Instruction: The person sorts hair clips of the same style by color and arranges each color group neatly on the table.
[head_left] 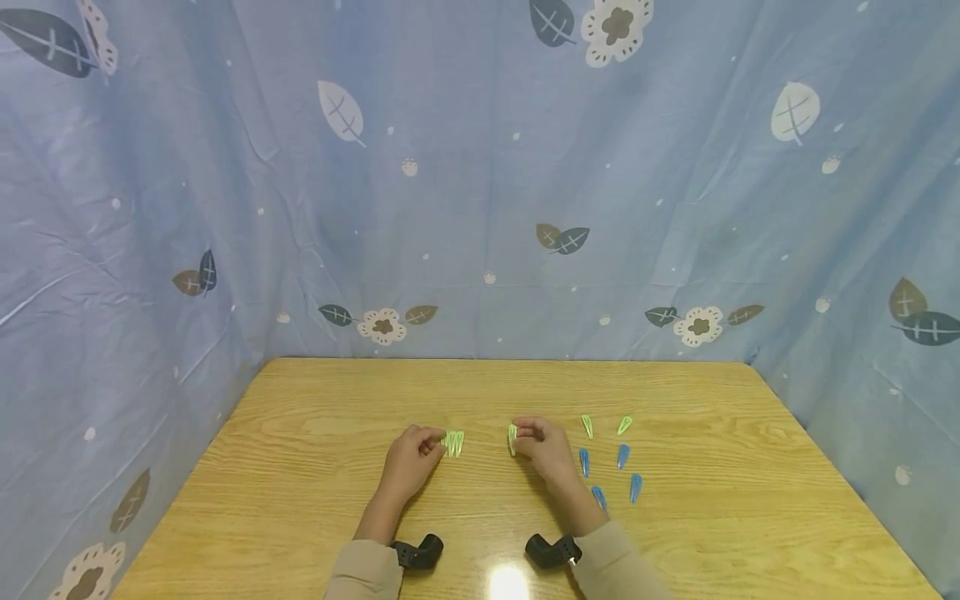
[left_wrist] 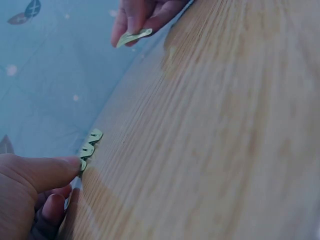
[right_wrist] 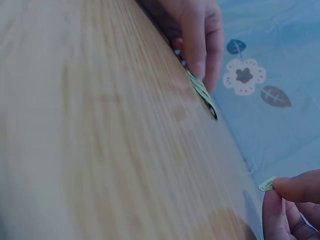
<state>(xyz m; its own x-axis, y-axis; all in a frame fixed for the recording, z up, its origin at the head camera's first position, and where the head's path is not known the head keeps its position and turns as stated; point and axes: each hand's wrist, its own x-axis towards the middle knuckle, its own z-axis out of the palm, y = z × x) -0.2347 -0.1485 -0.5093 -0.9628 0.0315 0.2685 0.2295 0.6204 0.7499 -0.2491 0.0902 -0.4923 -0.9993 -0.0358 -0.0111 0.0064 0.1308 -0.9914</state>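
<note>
My right hand (head_left: 549, 454) pinches a green snap hair clip (head_left: 512, 439) between thumb and fingers, held up off the table in the left wrist view. To its left, a short row of green snap clips (head_left: 456, 443) lies side by side on the wood. My left hand (head_left: 411, 460) is at the left end of that row, with thumb and index finger pinching the outermost green clip (left_wrist: 83, 164), partly hidden by the thumb. In the right wrist view the row (right_wrist: 201, 91) runs out from under the left fingertips.
Right of the right hand lie two loose green clips (head_left: 587, 427) and several blue clips (head_left: 623, 456), one close to the right wrist. The wooden table (head_left: 337, 400) ends at a blue patterned curtain (head_left: 465, 167). Each wrist wears a black camera mount (head_left: 420, 552).
</note>
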